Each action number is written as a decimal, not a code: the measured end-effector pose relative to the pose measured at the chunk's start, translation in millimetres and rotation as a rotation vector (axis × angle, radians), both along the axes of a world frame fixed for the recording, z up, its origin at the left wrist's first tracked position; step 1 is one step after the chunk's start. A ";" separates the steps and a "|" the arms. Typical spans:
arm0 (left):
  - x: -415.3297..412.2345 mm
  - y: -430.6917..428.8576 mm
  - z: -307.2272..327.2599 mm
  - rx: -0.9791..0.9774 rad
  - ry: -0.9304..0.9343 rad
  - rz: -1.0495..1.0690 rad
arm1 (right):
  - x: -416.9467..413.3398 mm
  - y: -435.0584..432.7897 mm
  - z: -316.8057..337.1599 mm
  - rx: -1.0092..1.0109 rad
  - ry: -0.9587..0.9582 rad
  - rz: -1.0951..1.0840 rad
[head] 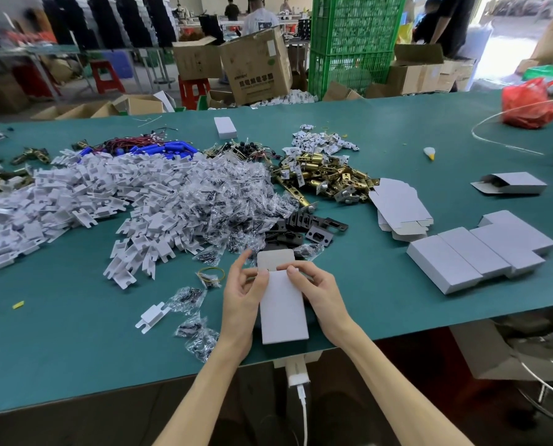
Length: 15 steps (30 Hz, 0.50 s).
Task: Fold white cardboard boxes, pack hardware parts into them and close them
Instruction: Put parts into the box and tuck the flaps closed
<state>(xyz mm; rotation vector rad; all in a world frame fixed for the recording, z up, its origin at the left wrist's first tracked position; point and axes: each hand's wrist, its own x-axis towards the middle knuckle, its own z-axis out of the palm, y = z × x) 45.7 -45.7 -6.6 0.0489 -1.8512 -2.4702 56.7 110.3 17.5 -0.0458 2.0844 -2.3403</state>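
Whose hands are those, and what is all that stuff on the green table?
They belong to a person wearing a camera on the head, so you see what that person sees, looking down. The left hand and right hand hold a white cardboard box with its top flap open. On the green table lie a heap of white plastic brackets, little clear bags of small dark parts, brass door latches, black metal plates, flat unfolded boxes and finished closed boxes.
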 end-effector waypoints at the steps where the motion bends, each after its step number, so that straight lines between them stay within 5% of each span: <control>1: -0.3 0.6 -0.2 0.029 -0.022 0.002 | 0.0 0.0 0.1 -0.004 0.002 0.006; 15: 3.6 1.8 2.3 0.051 -0.041 -0.032 | -0.2 2.0 -2.5 -0.043 0.013 0.048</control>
